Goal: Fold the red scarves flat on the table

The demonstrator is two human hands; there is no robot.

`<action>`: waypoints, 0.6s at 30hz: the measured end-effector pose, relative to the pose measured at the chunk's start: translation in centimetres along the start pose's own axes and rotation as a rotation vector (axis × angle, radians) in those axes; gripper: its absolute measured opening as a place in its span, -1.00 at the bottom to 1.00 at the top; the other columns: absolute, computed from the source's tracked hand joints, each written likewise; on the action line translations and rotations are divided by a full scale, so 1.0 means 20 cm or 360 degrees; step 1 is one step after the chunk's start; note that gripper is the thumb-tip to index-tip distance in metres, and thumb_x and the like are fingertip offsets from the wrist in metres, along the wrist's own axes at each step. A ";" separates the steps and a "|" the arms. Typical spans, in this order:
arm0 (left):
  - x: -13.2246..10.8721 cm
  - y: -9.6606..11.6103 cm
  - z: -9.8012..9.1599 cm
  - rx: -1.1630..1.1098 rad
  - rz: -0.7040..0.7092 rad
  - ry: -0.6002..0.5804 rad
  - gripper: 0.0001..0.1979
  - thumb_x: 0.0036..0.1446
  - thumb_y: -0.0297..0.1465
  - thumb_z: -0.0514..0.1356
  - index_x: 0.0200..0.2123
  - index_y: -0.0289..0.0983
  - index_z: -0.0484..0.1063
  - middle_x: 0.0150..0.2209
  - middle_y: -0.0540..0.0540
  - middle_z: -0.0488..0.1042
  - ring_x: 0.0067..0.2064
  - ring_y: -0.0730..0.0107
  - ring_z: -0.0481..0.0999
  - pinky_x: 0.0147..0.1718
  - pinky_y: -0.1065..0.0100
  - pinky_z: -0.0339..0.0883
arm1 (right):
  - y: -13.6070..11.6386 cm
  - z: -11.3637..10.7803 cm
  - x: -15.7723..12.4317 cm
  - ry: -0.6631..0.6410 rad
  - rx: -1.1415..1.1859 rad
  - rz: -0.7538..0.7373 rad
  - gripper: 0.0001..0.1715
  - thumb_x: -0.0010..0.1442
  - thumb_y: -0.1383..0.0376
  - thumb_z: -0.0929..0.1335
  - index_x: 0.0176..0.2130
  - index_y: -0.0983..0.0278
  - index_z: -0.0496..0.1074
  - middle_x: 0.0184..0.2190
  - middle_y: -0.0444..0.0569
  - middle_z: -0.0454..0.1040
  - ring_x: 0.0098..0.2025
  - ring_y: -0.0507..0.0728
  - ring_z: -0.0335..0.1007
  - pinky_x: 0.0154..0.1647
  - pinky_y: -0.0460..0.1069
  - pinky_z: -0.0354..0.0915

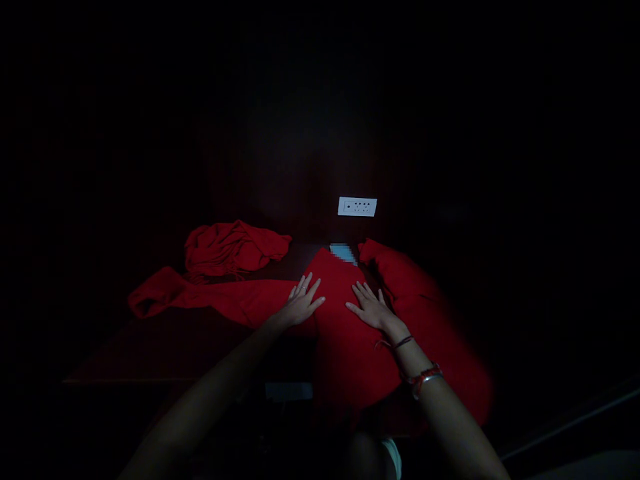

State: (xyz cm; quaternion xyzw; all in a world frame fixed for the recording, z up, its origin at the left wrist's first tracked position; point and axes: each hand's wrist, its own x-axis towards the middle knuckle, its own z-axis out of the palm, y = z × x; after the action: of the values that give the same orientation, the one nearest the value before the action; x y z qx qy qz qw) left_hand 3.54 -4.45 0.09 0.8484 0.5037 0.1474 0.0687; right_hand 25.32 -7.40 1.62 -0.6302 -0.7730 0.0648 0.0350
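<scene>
A red cloth (345, 347) lies spread over the table and hangs past its near edge. My left hand (300, 307) rests flat on its left side, fingers spread, a ring on one finger. On the right side of the same cloth my right hand (371, 308) lies palm down with its fingers apart. A narrower strip of red fabric (240, 297) stretches leftward from under my left hand. Beside my right forearm is another red cloth (425, 300), draped down over the table's front right. Whether these pieces are joined cannot be made out.
A bunched red cloth with fringes (230, 247) sits at the back left of the dark table (150, 347). Behind the spread cloth lies a pale blurred rectangle (343, 253). A white socket plate (357, 207) is on the wall. The surroundings are very dark.
</scene>
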 end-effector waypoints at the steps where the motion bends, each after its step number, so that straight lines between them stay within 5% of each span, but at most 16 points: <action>1: -0.01 0.00 -0.01 0.0003 -0.0054 0.0059 -0.40 0.12 -0.08 -0.23 0.17 -0.24 -0.21 0.21 -0.16 -0.37 0.19 0.14 -0.37 0.05 0.07 -0.18 | -0.01 -0.02 -0.01 0.0032 -0.0024 -0.0014 -0.16 0.08 -0.12 -0.08 0.19 0.31 -0.26 0.21 -0.02 -0.34 0.21 0.17 -0.56 0.09 0.26 -0.49; 6: -0.12 -0.15 -0.18 0.0282 -0.0277 0.0344 -0.39 0.09 -0.09 -0.15 0.15 -0.26 -0.09 0.21 -0.17 -0.33 0.19 0.08 -0.33 0.06 0.02 -0.23 | -0.18 -0.13 -0.01 0.0088 -0.0056 -0.0303 -0.15 0.05 -0.15 -0.05 0.19 0.22 -0.31 0.21 -0.07 -0.36 0.20 0.20 -0.61 0.07 0.29 -0.54; 12: -0.42 -0.64 -0.54 0.0771 -0.1041 0.0646 -0.41 0.06 -0.16 -0.07 0.11 -0.37 0.00 0.15 -0.33 -0.09 0.14 -0.10 -0.13 -0.03 0.02 0.00 | -0.35 -0.10 0.06 -0.0296 -0.0045 -0.0442 -0.10 0.04 -0.16 -0.03 0.19 0.30 -0.28 0.21 -0.02 -0.35 0.20 0.20 -0.57 0.09 0.28 -0.50; 15: -0.56 -0.81 -0.65 0.0751 -0.1464 0.0459 -0.41 0.04 -0.18 -0.02 0.06 -0.43 0.05 -0.01 -0.42 0.19 -0.02 -0.09 0.22 -0.22 0.12 0.21 | -0.36 -0.06 0.10 -0.0529 -0.0072 -0.0355 -0.09 0.03 -0.16 -0.02 0.19 0.32 -0.31 0.20 -0.02 -0.40 0.20 0.21 -0.56 0.08 0.30 -0.45; 18: -0.63 -0.90 -0.69 0.0557 -0.1611 0.0183 -0.48 0.01 -0.21 0.01 -0.02 -0.45 0.16 -0.15 -0.41 0.33 -0.15 -0.02 0.36 -0.35 0.19 0.26 | -0.36 -0.07 0.12 -0.0630 -0.0109 -0.0287 -0.06 0.00 -0.17 0.04 0.18 0.28 -0.30 0.20 -0.01 -0.40 0.20 0.23 -0.54 0.07 0.32 -0.44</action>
State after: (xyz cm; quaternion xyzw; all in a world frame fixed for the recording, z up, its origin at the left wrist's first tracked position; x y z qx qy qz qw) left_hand -21.50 -7.32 6.04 0.4888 0.8698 0.0557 -0.0390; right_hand 18.00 -6.31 3.96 -0.5342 -0.8198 0.1576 -0.1331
